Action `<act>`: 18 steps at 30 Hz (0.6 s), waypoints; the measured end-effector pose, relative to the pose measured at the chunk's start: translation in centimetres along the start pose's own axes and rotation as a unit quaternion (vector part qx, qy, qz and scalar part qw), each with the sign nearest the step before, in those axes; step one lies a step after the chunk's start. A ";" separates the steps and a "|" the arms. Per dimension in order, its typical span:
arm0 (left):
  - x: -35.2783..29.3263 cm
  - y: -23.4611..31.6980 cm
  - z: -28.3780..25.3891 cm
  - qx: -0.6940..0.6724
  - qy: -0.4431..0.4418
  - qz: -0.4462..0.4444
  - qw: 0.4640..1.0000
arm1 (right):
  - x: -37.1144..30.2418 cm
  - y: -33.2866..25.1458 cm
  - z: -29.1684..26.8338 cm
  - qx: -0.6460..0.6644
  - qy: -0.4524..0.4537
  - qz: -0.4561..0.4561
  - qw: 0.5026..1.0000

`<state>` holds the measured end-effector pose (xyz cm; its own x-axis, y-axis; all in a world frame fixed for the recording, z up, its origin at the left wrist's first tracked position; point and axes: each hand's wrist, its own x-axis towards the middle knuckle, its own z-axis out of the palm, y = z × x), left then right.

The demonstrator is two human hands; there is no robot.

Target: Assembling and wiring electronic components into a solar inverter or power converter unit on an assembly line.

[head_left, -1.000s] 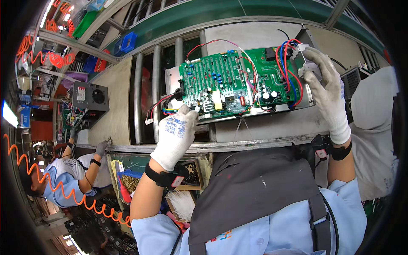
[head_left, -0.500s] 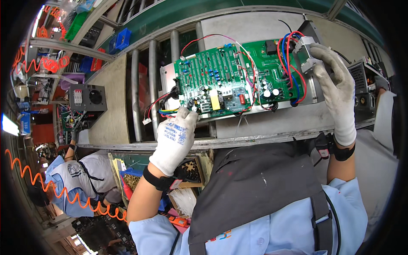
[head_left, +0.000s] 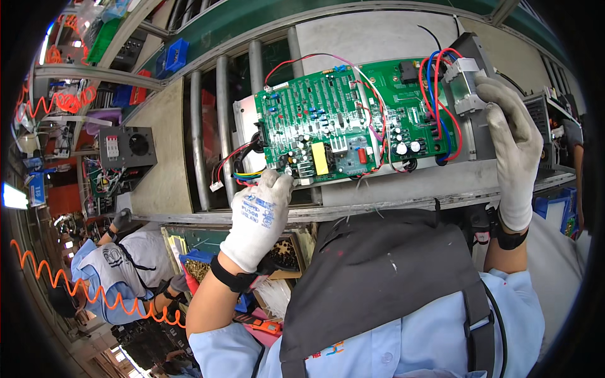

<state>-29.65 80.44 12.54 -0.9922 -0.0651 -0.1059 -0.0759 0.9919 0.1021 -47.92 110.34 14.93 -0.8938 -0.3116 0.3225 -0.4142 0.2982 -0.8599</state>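
A green circuit board (head_left: 302, 120) on a metal tray (head_left: 244, 116) lies across conveyor rollers (head_left: 224, 132) on the left and a pale sheet (head_left: 353, 38) farther right, which seem to bear its weight so hands can steady both ends. The gloved left hand (head_left: 258, 211), fingers bunched narrow, touches its near left edge; the gloved right hand (head_left: 520, 145), half curled, meets a white block (head_left: 462, 88) at the right end, though whether either pinches is unclear.

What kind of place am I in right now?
Most likely an electronics assembly line in a factory: there's a green circuit board in front of you, metal conveyor rollers in the line, and a co-worker at the left.
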 end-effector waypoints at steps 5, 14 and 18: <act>0.4 0.3 0.8 -0.054 0.073 -0.028 0.996 | 0.0 0.5 0.2 0.026 0.017 0.024 0.999; -0.7 0.6 1.2 -0.021 0.016 -0.016 1.000 | -0.4 0.3 0.9 0.035 0.022 0.031 0.999; -1.7 -0.6 1.3 -0.198 0.121 -0.012 0.973 | 0.0 -1.6 0.5 -0.038 -0.025 0.053 0.998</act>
<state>-27.82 80.10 11.34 -0.9803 -0.1582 0.1186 -0.0828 0.8731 0.4806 -47.13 109.37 16.12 -0.9243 -0.3183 0.2107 -0.3321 0.3986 -0.8549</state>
